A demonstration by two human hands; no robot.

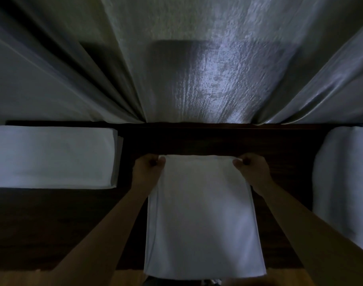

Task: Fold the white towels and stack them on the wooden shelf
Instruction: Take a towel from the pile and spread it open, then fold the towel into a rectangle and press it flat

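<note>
A white towel (203,215) lies lengthwise on the dark wooden shelf (197,141), its near end hanging over the front edge. My left hand (148,166) pinches the towel's far left corner. My right hand (251,167) pinches the far right corner. Both hands rest at the towel's far edge, near the middle of the shelf. A stack of folded white towels (52,156) sits on the shelf at the left, apart from my hands.
A heap of loose white towels (343,178) lies at the right end of the shelf. Pale curtains (197,69) hang behind the shelf. A strip of lighter wooden floor (42,278) shows below the shelf's front edge. The scene is dim.
</note>
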